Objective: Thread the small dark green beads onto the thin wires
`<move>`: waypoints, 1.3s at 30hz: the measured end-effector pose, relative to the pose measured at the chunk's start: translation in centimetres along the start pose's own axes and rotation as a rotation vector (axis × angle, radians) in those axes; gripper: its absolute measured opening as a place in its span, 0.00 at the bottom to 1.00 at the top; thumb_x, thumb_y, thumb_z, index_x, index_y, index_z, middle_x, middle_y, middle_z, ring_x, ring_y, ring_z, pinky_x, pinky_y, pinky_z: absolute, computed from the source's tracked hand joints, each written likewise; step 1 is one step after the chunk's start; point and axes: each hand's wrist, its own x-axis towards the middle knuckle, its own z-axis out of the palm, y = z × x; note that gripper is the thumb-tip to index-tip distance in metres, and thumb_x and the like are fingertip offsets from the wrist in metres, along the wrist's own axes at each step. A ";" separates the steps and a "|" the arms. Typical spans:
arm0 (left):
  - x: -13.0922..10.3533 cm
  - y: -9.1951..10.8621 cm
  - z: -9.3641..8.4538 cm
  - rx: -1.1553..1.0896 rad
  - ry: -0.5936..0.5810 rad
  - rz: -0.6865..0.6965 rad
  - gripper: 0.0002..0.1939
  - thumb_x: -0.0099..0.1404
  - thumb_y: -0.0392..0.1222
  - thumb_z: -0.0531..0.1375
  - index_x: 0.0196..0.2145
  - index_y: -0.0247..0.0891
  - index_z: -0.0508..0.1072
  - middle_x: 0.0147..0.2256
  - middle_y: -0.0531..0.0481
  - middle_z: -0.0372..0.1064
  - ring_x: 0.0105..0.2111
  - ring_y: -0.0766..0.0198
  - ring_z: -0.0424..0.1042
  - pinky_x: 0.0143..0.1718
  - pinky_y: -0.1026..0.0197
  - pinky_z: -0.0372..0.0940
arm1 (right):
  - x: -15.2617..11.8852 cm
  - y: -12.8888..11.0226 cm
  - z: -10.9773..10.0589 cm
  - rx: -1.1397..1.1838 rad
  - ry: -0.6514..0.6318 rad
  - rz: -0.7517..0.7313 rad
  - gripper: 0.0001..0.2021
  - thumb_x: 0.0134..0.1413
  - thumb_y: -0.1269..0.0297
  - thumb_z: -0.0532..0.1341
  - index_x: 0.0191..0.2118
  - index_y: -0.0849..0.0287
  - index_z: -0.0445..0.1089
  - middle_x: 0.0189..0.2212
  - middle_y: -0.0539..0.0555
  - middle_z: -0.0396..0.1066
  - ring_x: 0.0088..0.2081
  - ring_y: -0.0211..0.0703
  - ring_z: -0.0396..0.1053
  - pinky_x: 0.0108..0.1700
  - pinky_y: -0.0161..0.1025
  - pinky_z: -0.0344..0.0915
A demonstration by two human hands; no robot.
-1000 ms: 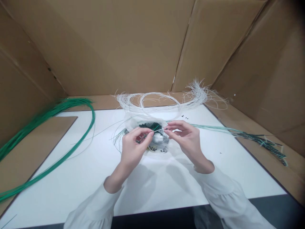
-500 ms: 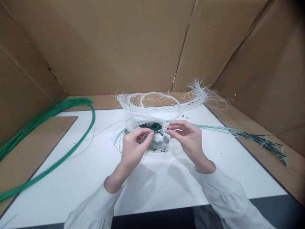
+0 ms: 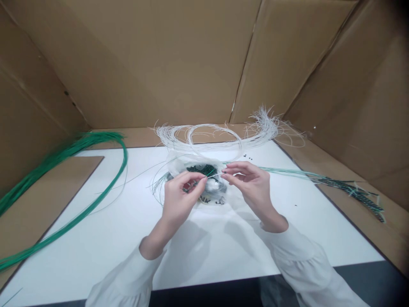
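Over the middle of the white board, my left hand (image 3: 180, 192) pinches a thin white wire (image 3: 213, 175) between thumb and fingertips. A short green strand shows beside that wire. My right hand (image 3: 254, 185) is closed in a pinch at the wire's other end, on a small dark piece (image 3: 224, 172), too small to make out in detail. Below both hands lies a clear plastic bag (image 3: 174, 161) with many tiny dark green pieces (image 3: 198, 169) in it and dark lettering on its front. My left hand hides part of the bag.
Behind the bag lies a loose coil of white wires (image 3: 217, 145). A bundle of long green wires (image 3: 110, 183) curves along the left. Green wires with dark pieces on them (image 3: 358, 196) stretch to the right. Cardboard walls (image 3: 143, 64) stand at the back and sides.
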 end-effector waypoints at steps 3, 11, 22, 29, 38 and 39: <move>0.0 0.0 0.0 0.011 0.003 0.004 0.06 0.56 0.40 0.59 0.27 0.36 0.74 0.26 0.50 0.72 0.25 0.68 0.67 0.25 0.68 0.61 | 0.0 0.0 0.0 -0.006 0.001 0.005 0.11 0.37 0.63 0.68 0.30 0.58 0.71 0.27 0.53 0.74 0.29 0.42 0.72 0.26 0.35 0.69; 0.0 0.0 0.1 0.004 0.002 -0.018 0.07 0.57 0.41 0.58 0.27 0.36 0.74 0.27 0.50 0.72 0.24 0.68 0.66 0.26 0.68 0.61 | 0.1 0.0 0.0 0.002 -0.002 -0.006 0.10 0.37 0.65 0.68 0.30 0.57 0.71 0.27 0.52 0.74 0.28 0.40 0.71 0.25 0.34 0.67; 0.0 0.0 0.0 0.004 -0.001 -0.004 0.07 0.57 0.41 0.59 0.27 0.36 0.74 0.26 0.50 0.71 0.23 0.69 0.65 0.25 0.68 0.60 | 0.0 -0.1 0.0 -0.012 -0.001 -0.005 0.10 0.37 0.63 0.68 0.30 0.58 0.71 0.27 0.52 0.74 0.28 0.41 0.71 0.25 0.35 0.68; 0.0 -0.1 0.1 0.021 0.007 0.008 0.07 0.57 0.41 0.58 0.27 0.37 0.74 0.26 0.50 0.72 0.23 0.68 0.65 0.25 0.68 0.60 | 0.1 0.1 0.0 -0.031 -0.001 -0.018 0.10 0.38 0.63 0.68 0.30 0.58 0.71 0.27 0.53 0.74 0.29 0.41 0.72 0.26 0.35 0.69; 0.1 -0.4 0.1 0.061 -0.044 0.023 0.06 0.57 0.39 0.58 0.27 0.37 0.75 0.27 0.50 0.72 0.24 0.68 0.66 0.26 0.67 0.61 | -0.2 -0.3 0.1 -0.204 0.003 -0.124 0.06 0.42 0.65 0.65 0.30 0.56 0.71 0.28 0.52 0.74 0.29 0.40 0.71 0.29 0.37 0.68; 0.1 -0.4 0.1 0.069 -0.055 0.027 0.06 0.57 0.39 0.58 0.27 0.37 0.75 0.26 0.51 0.72 0.23 0.68 0.65 0.25 0.67 0.60 | -0.3 -0.3 0.1 -0.218 -0.006 -0.136 0.05 0.43 0.65 0.65 0.30 0.56 0.71 0.28 0.51 0.74 0.28 0.40 0.71 0.30 0.37 0.68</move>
